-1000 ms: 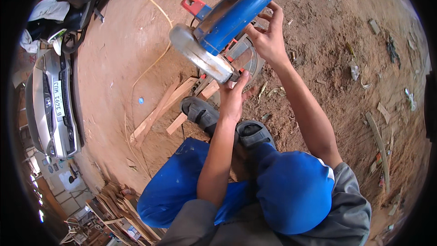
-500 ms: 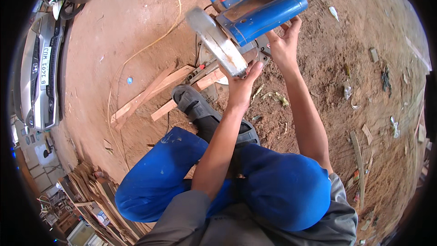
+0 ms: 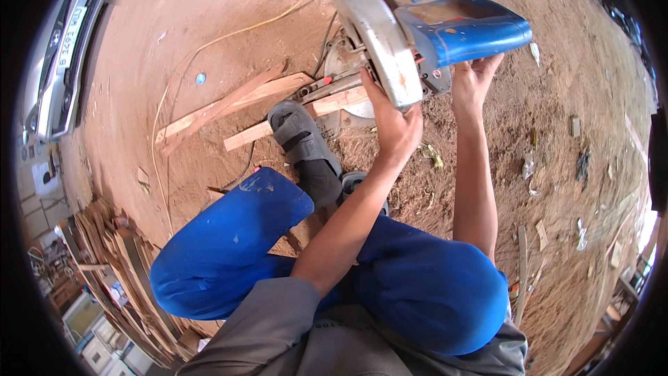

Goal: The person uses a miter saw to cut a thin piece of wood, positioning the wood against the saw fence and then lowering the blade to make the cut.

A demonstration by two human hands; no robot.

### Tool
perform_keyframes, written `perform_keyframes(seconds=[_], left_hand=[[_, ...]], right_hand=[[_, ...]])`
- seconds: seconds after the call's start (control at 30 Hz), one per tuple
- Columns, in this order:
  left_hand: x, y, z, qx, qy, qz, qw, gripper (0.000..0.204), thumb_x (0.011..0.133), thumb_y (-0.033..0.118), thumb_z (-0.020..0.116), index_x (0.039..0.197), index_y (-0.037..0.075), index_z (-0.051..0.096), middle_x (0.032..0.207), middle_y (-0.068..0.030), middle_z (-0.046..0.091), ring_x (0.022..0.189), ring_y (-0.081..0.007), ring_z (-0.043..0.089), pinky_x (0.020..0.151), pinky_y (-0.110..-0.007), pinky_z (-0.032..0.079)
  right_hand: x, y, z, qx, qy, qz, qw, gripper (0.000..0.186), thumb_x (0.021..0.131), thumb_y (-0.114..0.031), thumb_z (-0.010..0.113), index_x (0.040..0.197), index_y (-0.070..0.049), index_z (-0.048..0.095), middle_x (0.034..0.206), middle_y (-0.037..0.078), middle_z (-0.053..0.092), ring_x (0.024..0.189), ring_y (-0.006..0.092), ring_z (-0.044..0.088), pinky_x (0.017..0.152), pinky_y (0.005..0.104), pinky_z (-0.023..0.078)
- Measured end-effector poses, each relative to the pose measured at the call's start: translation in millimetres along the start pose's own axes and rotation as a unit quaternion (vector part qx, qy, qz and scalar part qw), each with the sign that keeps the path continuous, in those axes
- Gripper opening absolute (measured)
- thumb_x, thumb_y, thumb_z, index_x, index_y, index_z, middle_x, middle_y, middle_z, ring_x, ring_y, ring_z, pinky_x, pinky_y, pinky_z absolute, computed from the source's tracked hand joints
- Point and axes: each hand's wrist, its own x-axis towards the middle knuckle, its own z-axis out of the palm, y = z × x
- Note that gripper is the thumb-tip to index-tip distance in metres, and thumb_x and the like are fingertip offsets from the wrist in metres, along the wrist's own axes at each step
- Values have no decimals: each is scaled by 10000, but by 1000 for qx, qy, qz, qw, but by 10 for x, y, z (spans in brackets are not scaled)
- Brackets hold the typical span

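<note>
Here, two hands (image 3: pixel 399 129) (image 3: pixel 474 87), one saw (image 3: pixel 445 31)

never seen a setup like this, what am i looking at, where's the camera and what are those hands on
There's no robot: these are a person's bare hands, seen by a wide fisheye camera worn on the head, so edges bend. The left hand cups the lower end of a rounded metal guard on what looks like a power saw. The right hand touches its blue housing. Lengths of wood and a yellowish cord lie on the dirt ground.
</note>
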Motion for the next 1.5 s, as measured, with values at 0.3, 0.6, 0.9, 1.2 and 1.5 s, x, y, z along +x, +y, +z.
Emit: perform_keyframes(seconds=[0.3, 0.6, 0.9, 1.2, 1.5], left_hand=[[45, -20, 19, 68, 4, -7, 998, 921, 961, -103, 567, 1628, -59, -66, 1572, -257, 399, 1436, -305, 474, 1231, -408, 314], [-77, -266, -411, -150, -85, -241, 955, 912, 949, 17, 554, 1633, 3, -49, 1666, -224, 283, 1471, -356, 449, 1122, -497, 494], [674, -708, -243, -497, 44, -413, 762, 756, 1117, 599, 153, 1558, 17, 353, 1423, -250, 565, 1228, -382, 655, 1043, -548, 573], [674, -676, -76, -486, 89, -430, 756, 689, 1123, 584, 203, 1546, 77, 400, 1401, -191, 601, 1225, -355, 662, 985, -576, 595], [510, -694, -8, -569, 118, -410, 703, 648, 1138, 528, 143, 1569, 106, 379, 1423, -178, 589, 1235, -353, 657, 969, -563, 598]], right_hand=[[1, -37, -18, 75, -28, 24, 997, 772, 873, 10, 780, 1479, -50, 307, 1459, 145, 445, 1371, 276, 468, 1128, 430, 438], [-20, -83, -52, 21, -60, -17, 998, 459, 1020, -206, 697, 1408, -42, 513, 1357, 87, 602, 1254, 210, 598, 1093, 389, 485], [138, -10, -249, -26, -130, 48, 990, 540, 1020, -269, 693, 1478, -110, 458, 1341, 114, 637, 1095, 255, 702, 972, 504, 580], [52, -122, -296, -3, -109, 116, 987, 640, 1033, -351, 679, 1553, -145, 369, 1501, 94, 518, 1289, 289, 602, 1028, 580, 534], [145, 90, -431, -36, -123, 90, 988, 671, 999, -356, 720, 1537, -130, 390, 1497, 112, 527, 1293, 292, 609, 1001, 549, 567]])
